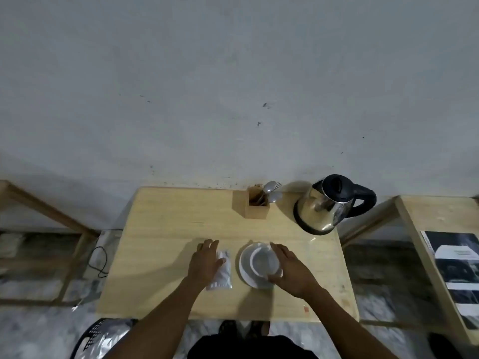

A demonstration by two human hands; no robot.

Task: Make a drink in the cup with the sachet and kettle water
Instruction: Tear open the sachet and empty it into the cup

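Observation:
A white cup (pixel 264 260) stands on a white saucer (pixel 245 268) near the middle of the wooden table (pixel 168 229). My right hand (pixel 293 270) curves around the cup's right side, fingers spread and touching its rim. A silvery sachet (pixel 222 274) lies flat just left of the saucer. My left hand (pixel 206 263) rests palm down on the sachet's left half, fingers apart. A steel kettle (pixel 324 206) with a black lid and handle stands at the table's back right, apart from both hands.
A wooden holder (pixel 255 204) with spoons and a fork stands at the back, left of the kettle. Wooden frames flank the table; the right one carries a printed sheet (pixel 456 268). A black cable (pixel 99 260) hangs at the left. A shiny bag (pixel 101 338) lies on the floor.

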